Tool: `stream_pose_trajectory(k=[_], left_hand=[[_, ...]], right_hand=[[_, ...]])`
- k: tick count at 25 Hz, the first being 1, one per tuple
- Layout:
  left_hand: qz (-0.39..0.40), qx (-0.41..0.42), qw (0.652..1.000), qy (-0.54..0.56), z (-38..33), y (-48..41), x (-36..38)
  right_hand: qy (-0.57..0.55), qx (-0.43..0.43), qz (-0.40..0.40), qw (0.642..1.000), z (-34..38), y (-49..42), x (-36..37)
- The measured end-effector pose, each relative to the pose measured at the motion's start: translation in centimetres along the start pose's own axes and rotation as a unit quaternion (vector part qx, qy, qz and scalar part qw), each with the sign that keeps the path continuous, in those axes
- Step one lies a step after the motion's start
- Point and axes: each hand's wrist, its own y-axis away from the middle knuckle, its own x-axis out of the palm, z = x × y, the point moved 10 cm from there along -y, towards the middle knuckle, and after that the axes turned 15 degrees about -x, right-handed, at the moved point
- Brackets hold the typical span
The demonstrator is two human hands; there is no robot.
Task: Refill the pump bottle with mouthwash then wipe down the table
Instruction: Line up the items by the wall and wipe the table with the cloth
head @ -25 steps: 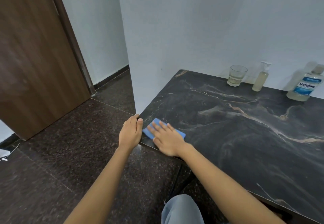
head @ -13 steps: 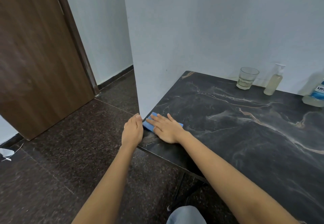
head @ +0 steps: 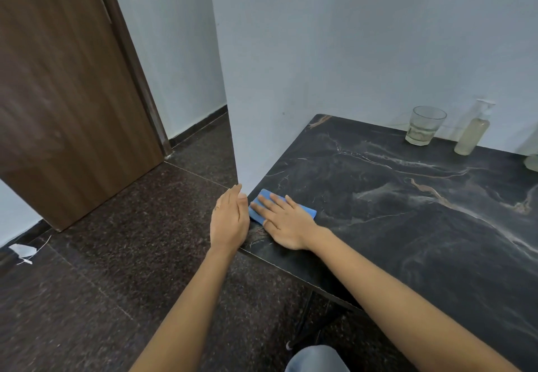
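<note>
As I scan from left: brown wooden door point(head: 67, 95) far left, dark speckled floor point(head: 116, 284) below. Left hand point(head: 230, 223) set edge-on against table point(head: 407, 240) near-left corner, fingers straight, together, grasping nothing. Just beside it, blue cloth point(head: 307, 212) lies on that corner under right hand point(head: 286, 226), fingers straight, spread, pressing flat. Back by wall: glass point(head: 425, 128) with pale liquid, then pump bottle point(head: 473, 136), pale liquid inside. Another bottle's edge point(head: 533, 162) barely in view at right.

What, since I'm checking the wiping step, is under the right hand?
A blue cloth lies flat on the dark marble table under the right hand, near the table's left corner. Only its two ends show; the hand covers the rest, and the tabletop beneath is hidden.
</note>
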Motion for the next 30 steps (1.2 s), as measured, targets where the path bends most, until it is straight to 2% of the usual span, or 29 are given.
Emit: stream_pose_trajectory(k=[3, 9, 15, 18, 20, 24, 27, 30], left_hand=[[0.002, 0.021, 0.999, -0.034, -0.3, 0.0, 0.4], [0.027, 0.013, 0.995, -0.093, 0.7, -1.0, 1.6], [0.032, 0.022, 0.995, -0.088, 0.0, -0.6, 1.4], [0.027, 0.031, 0.994, -0.097, 0.3, -0.5, 1.5], [0.026, 0.062, 0.990, -0.121, -0.2, -0.3, 2.0], [0.081, 0.144, 0.970, -0.177, -1.7, -0.4, 4.3], [0.103, 0.155, 0.968, -0.170, -1.6, -0.5, 4.9], [0.113, 0.145, 0.966, -0.181, -1.1, -0.6, 5.0]], right_hand=[[-0.021, -0.011, 0.013, 1.000, -1.5, -1.8, -0.6], [-0.033, 0.077, 0.036, 0.996, -8.4, -4.9, -2.1], [-0.051, 0.183, 0.011, 0.982, -15.6, 1.0, -3.0], [-0.063, 0.237, -0.012, 0.969, -14.9, 6.0, -2.7], [-0.046, 0.226, -0.021, 0.973, -11.2, 7.9, -1.8], [-0.025, 0.133, -0.026, 0.990, -4.5, 5.9, -0.7], [-0.023, 0.086, -0.012, 0.996, -5.1, 1.3, -1.3], [-0.025, 0.083, 0.007, 0.996, -8.1, -3.2, -1.8]])
